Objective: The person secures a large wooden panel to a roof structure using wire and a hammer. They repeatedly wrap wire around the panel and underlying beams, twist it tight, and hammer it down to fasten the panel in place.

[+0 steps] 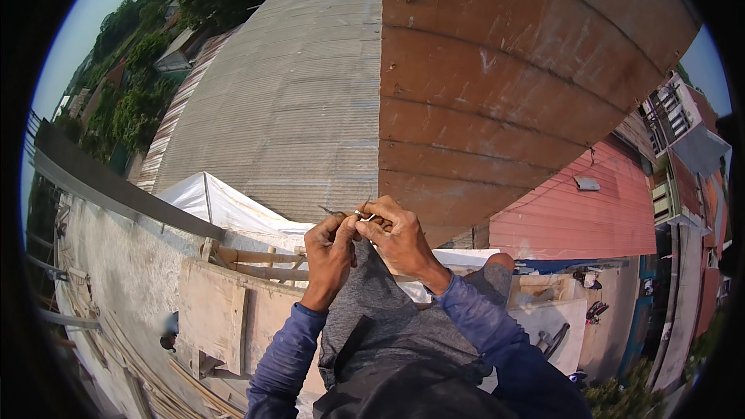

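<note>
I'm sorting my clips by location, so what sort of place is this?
Probably a raised outdoor work spot among rooftops, perhaps a building site: there's a broad grey corrugated roof, a red roof to the right, and a rough wooden panel at lower left.

Bright daylight, exact direction uncertain; white sheet [233, 206] pale and glaring, left hand [328, 254] and right hand [405, 241] partly shadowed; brown panel [497, 77] bowed by fisheye distortion; black margins; small pale item [358, 215] lacking fine detail
</note>
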Demonstrator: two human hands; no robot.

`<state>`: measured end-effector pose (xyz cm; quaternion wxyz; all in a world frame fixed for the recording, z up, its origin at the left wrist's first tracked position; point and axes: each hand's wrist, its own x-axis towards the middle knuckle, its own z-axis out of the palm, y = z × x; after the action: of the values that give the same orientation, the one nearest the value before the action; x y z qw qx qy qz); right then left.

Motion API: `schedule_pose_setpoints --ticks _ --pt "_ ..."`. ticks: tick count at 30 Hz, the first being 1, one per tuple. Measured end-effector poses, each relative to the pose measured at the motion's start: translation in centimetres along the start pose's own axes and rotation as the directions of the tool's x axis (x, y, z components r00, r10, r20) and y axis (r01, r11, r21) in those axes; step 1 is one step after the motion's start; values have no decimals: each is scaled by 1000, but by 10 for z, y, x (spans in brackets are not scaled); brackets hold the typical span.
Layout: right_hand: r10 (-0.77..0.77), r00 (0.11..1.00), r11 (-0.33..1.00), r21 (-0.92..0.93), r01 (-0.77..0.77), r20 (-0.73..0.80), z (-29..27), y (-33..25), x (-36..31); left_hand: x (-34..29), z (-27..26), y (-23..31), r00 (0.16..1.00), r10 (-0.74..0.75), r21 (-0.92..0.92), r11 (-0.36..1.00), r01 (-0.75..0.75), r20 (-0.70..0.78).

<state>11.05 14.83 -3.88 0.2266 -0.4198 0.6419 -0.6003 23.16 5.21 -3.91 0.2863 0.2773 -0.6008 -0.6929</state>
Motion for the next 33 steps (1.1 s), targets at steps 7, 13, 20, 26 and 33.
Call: schedule_pose_setpoints --ticks 7,13,20,26,33 --pt "-174 978 985 -19 173 -114 8 -3 -10 5 -2 -2 957 -253 -308 908 285 141" --pt "-66 992 985 151 82 -110 3 4 -19 2 -3 -7 927 -289 -302 885 354 239" --pt "-396 908 898 -261 354 -134 14 21 -38 8 -8 -11 885 -392 -325 827 459 251" --pt "318 942 851 405 -335 110 -5 23 -45 7 -7 -23 866 -392 -250 845 472 309" --pt "390 887 535 724 -435 246 -20 18 -47 -3 2 -21 884 -326 -228 882 412 335"
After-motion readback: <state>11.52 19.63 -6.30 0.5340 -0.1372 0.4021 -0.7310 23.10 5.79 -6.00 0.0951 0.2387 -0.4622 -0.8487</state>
